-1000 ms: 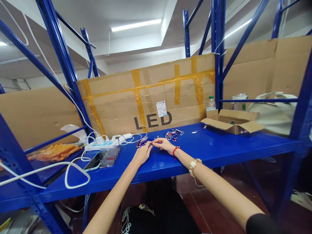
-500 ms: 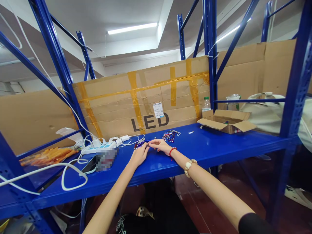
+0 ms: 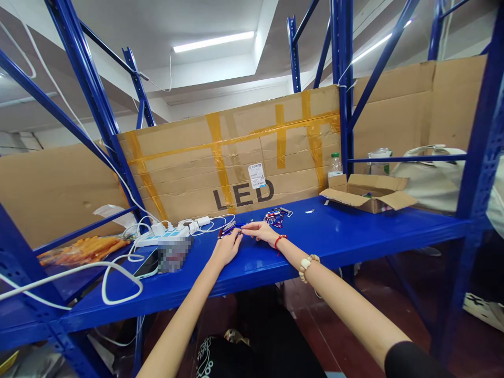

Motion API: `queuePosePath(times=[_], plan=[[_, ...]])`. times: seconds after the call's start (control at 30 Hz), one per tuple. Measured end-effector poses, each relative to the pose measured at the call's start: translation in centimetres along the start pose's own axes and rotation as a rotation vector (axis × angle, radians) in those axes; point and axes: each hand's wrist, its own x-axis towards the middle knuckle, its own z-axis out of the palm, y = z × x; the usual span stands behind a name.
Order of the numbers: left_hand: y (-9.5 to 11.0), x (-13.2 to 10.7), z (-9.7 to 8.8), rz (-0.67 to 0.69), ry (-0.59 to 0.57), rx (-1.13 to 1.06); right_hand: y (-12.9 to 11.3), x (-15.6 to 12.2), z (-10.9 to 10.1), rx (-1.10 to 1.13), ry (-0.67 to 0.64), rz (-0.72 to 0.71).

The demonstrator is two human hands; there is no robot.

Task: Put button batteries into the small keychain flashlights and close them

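1. Blue shelf point(image 3: 334, 236) serves as worktop, cardboard wall point(image 3: 189, 176) behind it.
2. Little change: the view tilts slightly, and both hands stay fingertip to fingertip over the shelf, so the same close handling looks ongoing.
3. Left hand point(image 3: 227, 249) closed in a pinch; right hand point(image 3: 262, 232) pinches from the other side. Both seem to grip one small dark piece point(image 3: 240, 232), too small to identify.
4. Loose clips point(image 3: 226, 230) lie just beyond the left hand, partly hidden by it; a clip pile point(image 3: 276, 217) sits just behind the right hand.
5. Left side: power strip point(image 3: 163, 237), phone point(image 3: 148, 265), looped white cable point(image 3: 142, 286); these crowd that side.
6. Right side: open box point(image 3: 360, 201), bottle point(image 3: 335, 167), both well apart from the hands; nothing blocks the fingers.
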Motion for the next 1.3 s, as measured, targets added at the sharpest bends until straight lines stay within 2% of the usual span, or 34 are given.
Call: queuePosePath(times=[0.27, 0.5, 0.77, 1.0, 1.3], plan=[[-0.2, -0.2, 0.1, 0.044, 0.017, -0.005, -0.5, -0.4, 0.0, 0.007, 0.006, 0.015], [-1.0, -0.2, 0.2, 0.170, 0.036, -0.138, -0.1, -0.2, 0.2, -0.005, 0.000, -0.005], [-1.1, -0.3, 0.6, 0.176, 0.081, -0.144, 0.5, 0.0, 0.0, -0.042, -0.005, -0.041], [-1.5, 0.1, 0.9, 0.178, 0.045, -0.097, 1.2, 0.4, -0.2, -0.056, -0.006, -0.061], [-2.0, -0.1, 1.2, 0.263, -0.015, -0.103, 1.4, 0.1, 0.0, -0.141, 0.014, -0.095]])
